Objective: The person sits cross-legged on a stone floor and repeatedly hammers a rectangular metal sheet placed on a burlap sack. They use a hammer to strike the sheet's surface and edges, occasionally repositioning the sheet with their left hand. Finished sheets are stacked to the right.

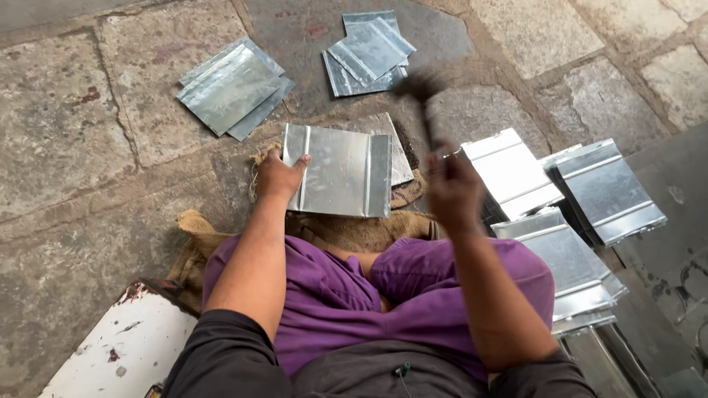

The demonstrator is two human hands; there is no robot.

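I sit on the stone floor with a shiny metal sheet (pixel 339 171) with folded side edges lying flat in front of my knees. My left hand (pixel 276 175) presses down on the sheet's left edge, thumb on top. My right hand (pixel 451 190) is raised and blurred, gripping the handle of a dark hammer (pixel 420 96) whose head hangs above the sheet's upper right corner. A burlap cloth (pixel 346 230) lies under the sheet.
Two loose piles of metal sheets (pixel 230 88) (pixel 367 53) lie on the stones ahead. Stacks of folded sheets (pixel 605 190) stand on my right. A white chipped object (pixel 122 354) sits by my left hip.
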